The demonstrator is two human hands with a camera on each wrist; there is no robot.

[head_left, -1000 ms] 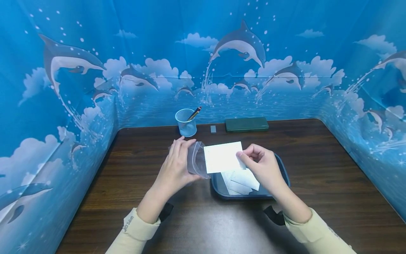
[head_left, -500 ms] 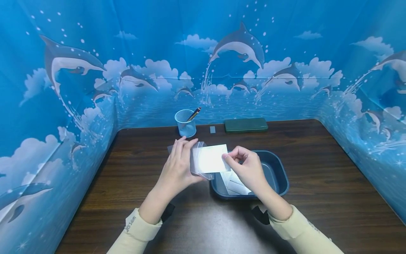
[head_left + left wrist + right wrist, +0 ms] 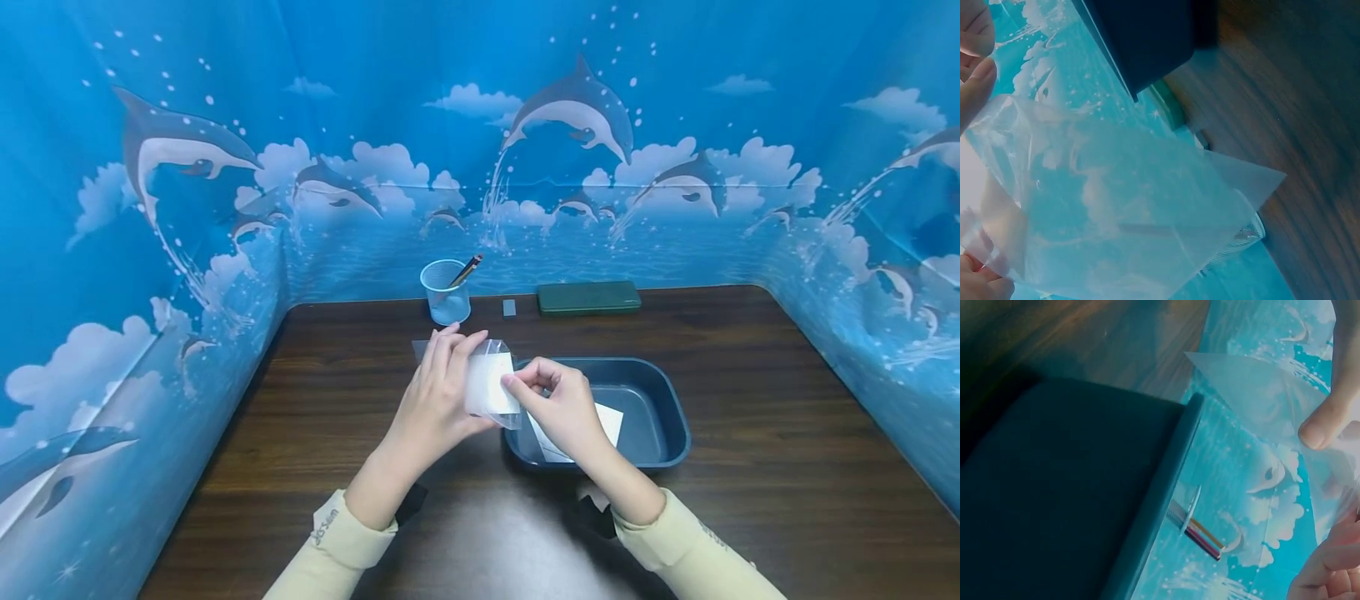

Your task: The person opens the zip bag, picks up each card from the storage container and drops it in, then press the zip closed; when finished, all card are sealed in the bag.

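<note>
Observed from left to right: the left hand holds a clear plastic bag above the dark wooden table, just left of the tray, fingers curled round the bag's far side and thumb behind it. The left wrist view shows the bag as thin, creased film with one corner standing free; judged very light, limp and slippery, liable to fold or collapse unless its mouth is held open at the edges. A white card sits mostly inside the bag, with only its right edge exposed. The right hand pinches that exposed edge between thumb and forefinger, the other fingers curled. The card appears stiffer than the film but thin and easily bent; the short edge, where it is now held, is judged the sound place to grip. To the right, a dark blue tray rests on the table with more white cards inside, its near-left corner beneath the right hand. At the rear stand a cup with pencils, a small grey piece and a green case, all well apart from the hands. Open table lies on either side of the work; the blue dolphin backdrop encloses left, rear and right.
</note>
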